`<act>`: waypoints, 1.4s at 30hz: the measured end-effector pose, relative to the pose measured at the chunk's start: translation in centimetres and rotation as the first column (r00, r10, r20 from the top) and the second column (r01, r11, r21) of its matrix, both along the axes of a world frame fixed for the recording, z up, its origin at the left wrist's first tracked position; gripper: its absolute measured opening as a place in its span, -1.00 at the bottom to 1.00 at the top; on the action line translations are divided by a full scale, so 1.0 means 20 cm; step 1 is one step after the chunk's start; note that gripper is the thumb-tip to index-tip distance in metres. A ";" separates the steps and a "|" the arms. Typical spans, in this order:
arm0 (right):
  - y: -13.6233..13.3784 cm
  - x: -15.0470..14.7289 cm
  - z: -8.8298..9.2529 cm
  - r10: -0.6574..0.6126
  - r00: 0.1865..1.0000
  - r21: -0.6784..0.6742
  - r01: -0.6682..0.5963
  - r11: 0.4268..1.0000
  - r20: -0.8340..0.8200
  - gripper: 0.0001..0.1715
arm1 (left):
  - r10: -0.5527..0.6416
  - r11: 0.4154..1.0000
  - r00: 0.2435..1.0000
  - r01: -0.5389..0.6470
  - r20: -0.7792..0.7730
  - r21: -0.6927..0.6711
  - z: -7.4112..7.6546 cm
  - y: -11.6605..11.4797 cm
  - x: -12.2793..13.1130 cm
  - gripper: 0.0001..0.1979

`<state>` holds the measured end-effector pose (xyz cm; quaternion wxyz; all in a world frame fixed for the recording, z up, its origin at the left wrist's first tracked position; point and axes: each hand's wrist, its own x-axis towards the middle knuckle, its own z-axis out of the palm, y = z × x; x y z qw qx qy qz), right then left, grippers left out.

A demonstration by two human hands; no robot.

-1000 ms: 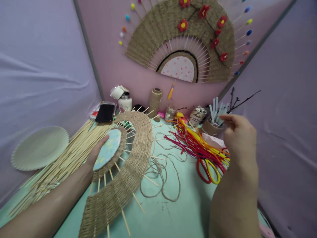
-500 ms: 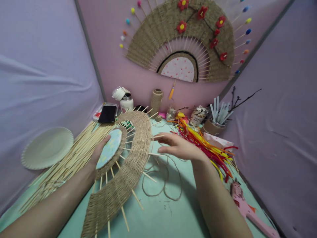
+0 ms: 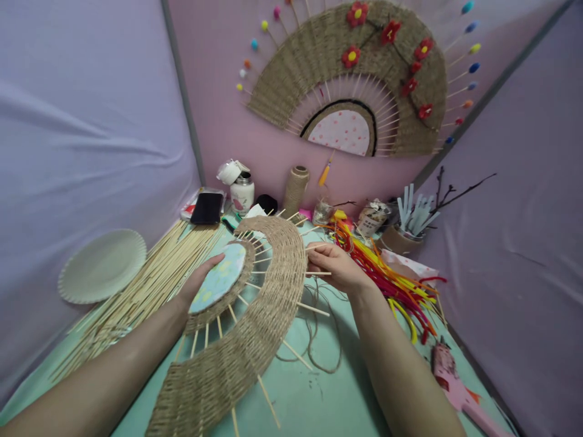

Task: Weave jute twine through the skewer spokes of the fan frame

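Observation:
A half-round woven fan (image 3: 268, 303) of jute twine and thin bamboo sticks is tilted up in front of me. Its light-blue patterned centre (image 3: 221, 279) is gripped by my left hand (image 3: 200, 280), thumb on the front and the other fingers hidden behind. My right hand (image 3: 337, 266) is at the outer edge of the woven band, fingers closed between protruding stick ends. It seems to pinch the jute twine (image 3: 334, 364), which hangs in loose loops below; the exact grip is partly hidden.
Bamboo sticks (image 3: 150, 291) and a paper plate (image 3: 102, 267) lie left. Behind are a phone (image 3: 207, 208), a white bottle (image 3: 242, 195) and a twine spool (image 3: 296, 188). Coloured pipe cleaners (image 3: 387, 273) and a pink glue gun (image 3: 455, 382) lie right. A finished fan (image 3: 300, 67) hangs ahead.
My right hand has gone from spread fingers to a closed grip at the band's edge. The fan and left hand sit slightly further right in view, as the camera has shifted.

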<state>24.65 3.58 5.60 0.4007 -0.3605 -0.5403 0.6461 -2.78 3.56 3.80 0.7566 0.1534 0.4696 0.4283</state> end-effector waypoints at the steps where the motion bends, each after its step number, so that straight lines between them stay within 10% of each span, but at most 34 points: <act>1: 0.00 0.00 0.00 -0.004 0.999 0.014 0.004 1.000 0.033 -0.64 | -0.004 1.000 1.000 0.004 -0.007 -0.015 0.00 0.00 0.00 -0.65; 22: -0.06 0.17 0.18 -0.549 0.737 0.543 0.296 0.786 0.393 -0.74 | -0.152 0.983 0.987 0.157 0.058 -0.096 -0.07 0.00 -0.01 -0.68; 42: -0.03 0.13 0.10 -0.145 0.891 0.268 0.027 0.963 0.431 -0.77 | -0.413 0.907 0.877 0.419 0.245 0.030 -0.26 0.01 -0.15 -0.72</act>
